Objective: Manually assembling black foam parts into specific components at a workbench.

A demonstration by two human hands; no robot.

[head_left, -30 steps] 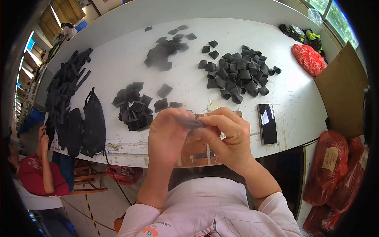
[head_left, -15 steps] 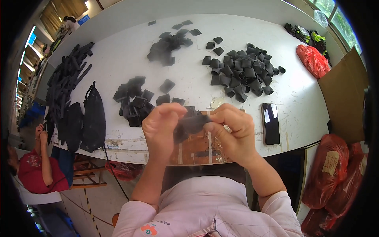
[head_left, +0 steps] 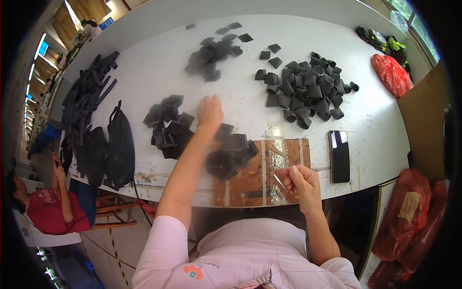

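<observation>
Curls left hand [head_left: 210,111] over white table [head_left: 159,62], beside loose pile of black pieces [head_left: 168,127]; cannot tell if grasping one. Pinches thin shiny strip [head_left: 279,181] in right hand [head_left: 304,187]. Could scatter dark heap [head_left: 230,158] on brown board [head_left: 240,190] by dragging left forearm [head_left: 188,171] low.

Your view came from the left of two fisheye cameras worn on your head, looking steeply down and forward across the tabletop [head_left: 378,118]. It sat close above your shirt [head_left: 250,236], which filled 6 o'clock, with your left fingers [head_left: 212,100] toward 11 and right fingers [head_left: 291,179] toward 4. The wide lens reached the window [head_left: 419,23] at 2 and bent straight edges toward its dark rim.
</observation>
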